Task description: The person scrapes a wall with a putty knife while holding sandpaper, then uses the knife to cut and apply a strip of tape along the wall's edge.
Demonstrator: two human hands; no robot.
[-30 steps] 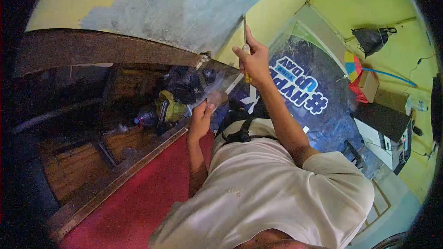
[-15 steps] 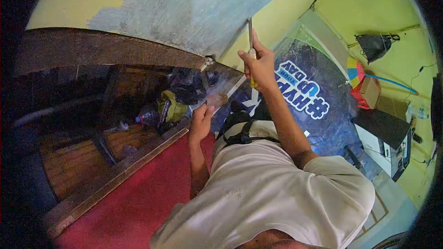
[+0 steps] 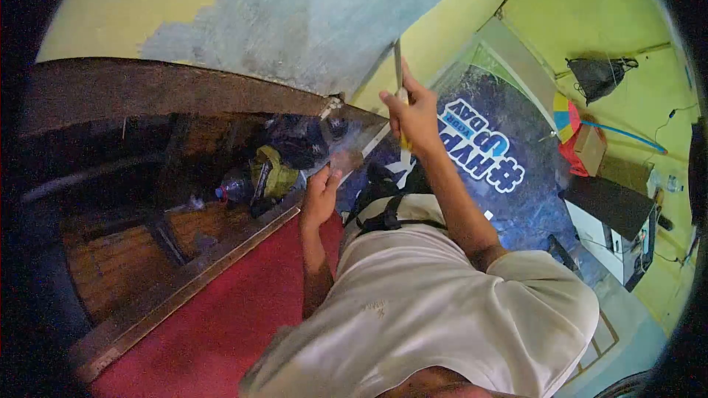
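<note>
My right hand (image 3: 415,119) is wrapped round the yellow handle of a long, narrow-bladed tool (image 3: 399,65). The blade points up, with its tip at or near the painted wall (image 3: 324,22); whether it touches cannot be made out. Lower and to the left, my left hand (image 3: 321,193) grips a flat brownish piece (image 3: 345,162), blurred and partly hidden by the fingers. It lies beside a pale edge strip, below the corner of the dark wooden beam (image 3: 177,88).
A red surface (image 3: 214,309) borders a wooden rail (image 3: 192,291) at lower left. Beyond it are a bottle (image 3: 234,190) and an olive bag (image 3: 276,173). At right are a printed dark banner (image 3: 479,133), a black-and-white box (image 3: 612,221) and a hanging black bag (image 3: 601,77).
The view has tilted slightly, so the beam and wall sit a little lower. My right hand and the blade are slightly lower; both hands keep their hold.
</note>
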